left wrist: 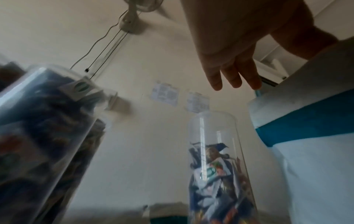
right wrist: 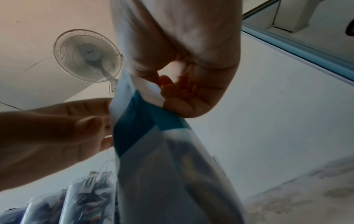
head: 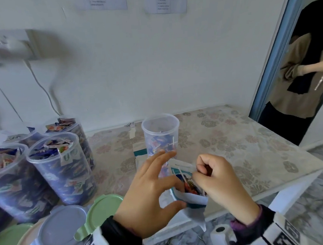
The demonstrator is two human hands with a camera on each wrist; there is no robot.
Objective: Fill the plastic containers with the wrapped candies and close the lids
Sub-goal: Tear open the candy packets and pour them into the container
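While a white-and-teal candy bag (head: pixel 188 195) is pinched at its mouth by both hands, left hand (head: pixel 150 195) and right hand (head: pixel 222 183), loose lids (head: pixel 103 208) lie unfitted nearby; beyond, one container (head: pixel 160 135) is partly filled, four containers (head: pixel 58 167) are filled but uncapped.

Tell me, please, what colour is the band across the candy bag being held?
Teal-blue on a white bag, clearest in the right wrist view.
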